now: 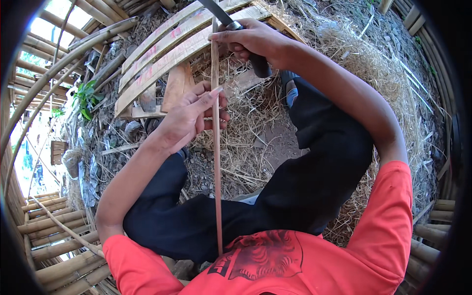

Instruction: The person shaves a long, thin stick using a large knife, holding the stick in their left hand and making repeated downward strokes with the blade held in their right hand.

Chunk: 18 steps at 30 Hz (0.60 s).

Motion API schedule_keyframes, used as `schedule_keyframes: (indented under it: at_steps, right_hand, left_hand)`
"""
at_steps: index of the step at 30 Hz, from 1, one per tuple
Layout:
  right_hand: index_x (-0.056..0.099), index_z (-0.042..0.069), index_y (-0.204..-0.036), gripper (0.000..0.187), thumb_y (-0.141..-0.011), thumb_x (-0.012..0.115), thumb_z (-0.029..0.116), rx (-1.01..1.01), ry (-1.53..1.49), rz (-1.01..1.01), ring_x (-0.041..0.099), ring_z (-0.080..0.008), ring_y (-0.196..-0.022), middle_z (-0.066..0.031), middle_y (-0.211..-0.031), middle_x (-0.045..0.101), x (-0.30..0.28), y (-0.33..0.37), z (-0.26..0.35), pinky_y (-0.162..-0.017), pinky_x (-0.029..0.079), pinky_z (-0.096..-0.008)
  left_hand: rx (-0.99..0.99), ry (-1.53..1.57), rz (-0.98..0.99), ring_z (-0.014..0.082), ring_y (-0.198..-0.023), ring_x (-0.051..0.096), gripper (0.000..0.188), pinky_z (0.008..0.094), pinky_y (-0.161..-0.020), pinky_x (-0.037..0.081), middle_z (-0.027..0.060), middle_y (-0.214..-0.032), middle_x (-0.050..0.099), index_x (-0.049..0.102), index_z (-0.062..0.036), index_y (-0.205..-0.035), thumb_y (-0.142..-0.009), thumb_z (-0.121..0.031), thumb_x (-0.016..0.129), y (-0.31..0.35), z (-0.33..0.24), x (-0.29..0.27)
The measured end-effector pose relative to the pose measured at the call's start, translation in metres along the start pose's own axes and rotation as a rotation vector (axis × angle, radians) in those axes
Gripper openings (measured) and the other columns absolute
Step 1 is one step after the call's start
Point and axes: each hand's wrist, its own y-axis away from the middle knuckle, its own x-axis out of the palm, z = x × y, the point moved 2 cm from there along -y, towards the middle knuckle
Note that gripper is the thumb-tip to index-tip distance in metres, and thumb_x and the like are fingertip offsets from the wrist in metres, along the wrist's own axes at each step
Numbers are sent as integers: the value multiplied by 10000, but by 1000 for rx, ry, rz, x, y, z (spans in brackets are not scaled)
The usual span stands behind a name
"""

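Observation:
A long, thin bamboo strip (217, 162) runs upright from my belly, between my knees, to the edge of a wooden pallet. My left hand (196, 110) pinches it about midway, thumb on top, with the other fingers curled behind. Farther up, my right hand (260, 44) grips a large knife (259, 65) by its dark handle. Its dark blade (216, 12) points up and to the left, crossing by the strip's far end. My right thumb rests against the strip beside the knife.
The slatted wooden pallet (162, 61) lies ahead, with a wood block (178, 84) under its near slat. Pale shavings (364, 59) cover the ground ahead and to the right. Bamboo poles (59, 231) stand along the left, and a bamboo wall (432, 73) curves along the right. A green plant (86, 100) grows at left.

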Motion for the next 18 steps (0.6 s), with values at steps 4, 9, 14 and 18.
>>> schedule_keyframes:
  at_steps: [4, 9, 14, 18]
  right_hand:
    - [686, 44, -999, 345, -948, 647, 383, -20, 341, 20, 435, -34, -537, 66, -610, 447, 8, -16, 2, -495, 343, -229]
    - [673, 57, -898, 272, -881, 711, 326, -298, 980, 27, 564, -158, -519, -35, -589, 553, 17, -15, 10, -514, 441, -343]
    - [633, 102, -786, 157, -797, 694, 247, -311, 1299, 127, 656, -331, -609, -105, -617, 628, 55, -19, 14, -587, 515, -452]
    - [635, 101, -777, 124, -754, 698, 205, -348, 1368, 109, 658, -326, -601, -106, -617, 633, 63, -21, 20, -563, 508, -446]
  left_hand:
    - [68, 45, -89, 117, -648, 570, 236, 237, -569, 481, 59, -902, 588, 432, -78, -1170, -1040, -265, 496, -4, -9, -20]
    - [248, -46, -87, 82, -568, 476, 159, 229, -491, 411, 27, -782, 512, 400, -71, -1146, -1061, -203, 428, -3, -2, -41]
    - [256, -66, -199, 74, -533, 438, 210, 234, -475, 376, 6, -737, 457, 387, -65, -1215, -1068, -213, 407, 14, 1, -56]
    - [255, -240, -230, 81, -531, 453, 260, 275, -483, 390, 9, -695, 438, 393, -24, -1265, -1068, -193, 399, 24, -9, -52]
